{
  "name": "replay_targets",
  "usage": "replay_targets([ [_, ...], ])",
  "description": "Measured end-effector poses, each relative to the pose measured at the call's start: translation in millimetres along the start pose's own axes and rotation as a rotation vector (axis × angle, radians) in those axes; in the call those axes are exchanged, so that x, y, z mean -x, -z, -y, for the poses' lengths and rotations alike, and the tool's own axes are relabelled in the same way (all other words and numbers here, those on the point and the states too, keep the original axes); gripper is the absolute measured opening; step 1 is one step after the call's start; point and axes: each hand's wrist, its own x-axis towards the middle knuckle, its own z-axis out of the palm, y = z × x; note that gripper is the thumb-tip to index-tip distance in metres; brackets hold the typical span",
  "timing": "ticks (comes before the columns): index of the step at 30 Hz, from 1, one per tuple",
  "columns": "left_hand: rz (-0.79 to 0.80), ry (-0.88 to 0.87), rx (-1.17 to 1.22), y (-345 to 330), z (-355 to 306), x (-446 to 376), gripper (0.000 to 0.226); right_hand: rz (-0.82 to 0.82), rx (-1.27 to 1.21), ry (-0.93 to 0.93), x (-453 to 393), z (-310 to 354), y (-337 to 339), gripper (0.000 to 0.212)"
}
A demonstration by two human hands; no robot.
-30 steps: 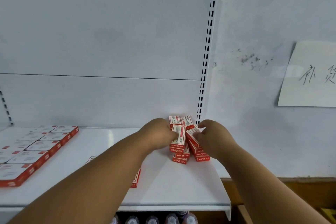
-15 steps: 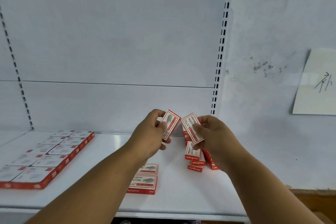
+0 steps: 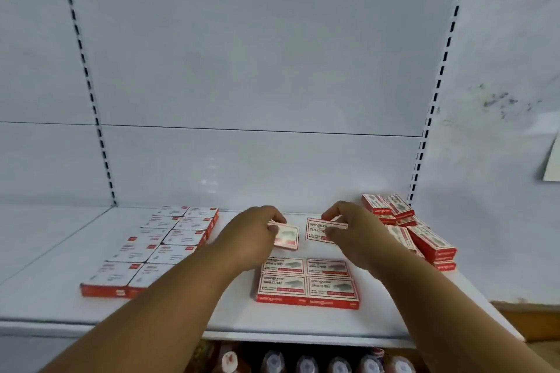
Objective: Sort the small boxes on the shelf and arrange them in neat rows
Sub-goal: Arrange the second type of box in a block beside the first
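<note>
**On the white shelf, both hands hold a small box each**

Over the middle of the shelf [image 3: 303, 324] both forearms reach forward from the lower edge of the view, converging slightly, with the hands palm-down and knuckles towards the camera. The left hand [image 3: 254, 232] has its fingers curled over the near-left corner of a red-and-white box [image 3: 288, 236], pinching it low over the shelf surface; whether the box touches the shelf is unclear, since that part is blurred. The right hand [image 3: 353, 230] pinches a second box [image 3: 318, 229] between thumb and bent fingers at its right end, its printed face turned up. The two held boxes sit side by side with a narrow gap between them, just behind a tidy block of four boxes [image 3: 307, 283] laid flat in two rows of two near the front of the shelf.

To the right, against the slotted upright [image 3: 424, 142], lies a loose heap of boxes [image 3: 412, 230], several tilted and leaning on one another. To the left, well apart from the hands, a neat double row of flat boxes [image 3: 157, 247] runs from the front edge back towards the rear panel. Below the shelf, bottle tops [image 3: 306, 362] show in a line
</note>
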Motion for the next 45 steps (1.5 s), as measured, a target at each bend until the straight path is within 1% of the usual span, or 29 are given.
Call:
replay_targets([
  [5,0.072,-0.032,-0.047,-9.8,10.3,-8.8,0.021,0.034,0.198,-0.093,-2.9,-1.0,-9.3,0.013],
  [9,0.112,-0.063,-0.115,-16.6,9.6,-11.3,0.023,0.030,0.405,-0.067,-0.2,-1.1,-13.2,0.020],
  [13,0.111,-0.095,-0.159,-18.2,13.6,-8.3,0.027,0.021,0.424,-0.047,5.2,-2.7,-16.6,0.024],
  [18,0.089,-0.050,-0.202,-17.6,19.0,-3.8,0.031,-0.030,0.501,-0.037,9.2,-6.5,-13.1,0.031],
  [22,0.087,-0.073,-0.204,-16.5,17.1,-2.9,0.030,-0.043,0.542,-0.055,10.5,-6.6,-16.0,0.029],
  [28,0.078,-0.101,-0.238,-18.1,13.1,-2.1,0.030,-0.040,0.504,-0.036,11.8,-9.4,-16.9,0.027],
  [35,0.100,-0.094,-0.209,-16.7,16.0,-5.2,0.027,-0.037,0.477,-0.022,12.6,-14.3,-16.8,0.028],
  [38,0.097,-0.089,-0.237,-16.2,13.9,-4.0,0.030,-0.102,0.439,-0.007,15.9,-16.1,-15.6,0.030],
  [41,0.017,-0.097,-0.308,-16.1,3.9,0.4,0.033,-0.208,0.437,0.048,22.8,-15.7,-12.8,0.028],
  [43,-0.038,-0.172,-0.305,-16.3,-8.0,2.6,0.031,-0.287,0.439,0.098,27.8,-14.7,-6.0,0.025],
  [45,-0.050,-0.256,-0.254,-17.1,-21.4,3.3,0.027,-0.354,0.440,0.143,32.9,-14.6,5.6,0.023],
])
